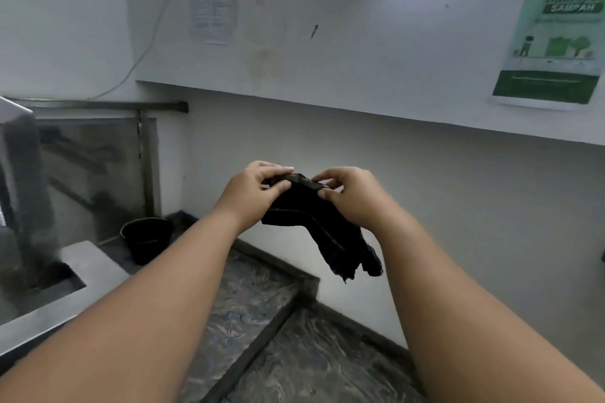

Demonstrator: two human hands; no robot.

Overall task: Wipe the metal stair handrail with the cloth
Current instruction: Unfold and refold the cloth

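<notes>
Both our bare forearms reach forward; left hand (253, 188) and right hand (352, 195) pinch the dark crumpled cloth (322, 226) mid-air. We judge the left nearer the brushed metal stair handrail (19, 147), lower left, untouched.

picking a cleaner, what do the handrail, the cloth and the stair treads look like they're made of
Handrail: looks like brushed stainless steel, grey with a dull sheen and soft reflections.
Cloth, held in the left hand and right hand: dark, limp woven fabric, matte, with a frayed lower end.
Stair treads: probably polished marble or similar stone, judging by the swirling grey veins and slight gloss.
</notes>
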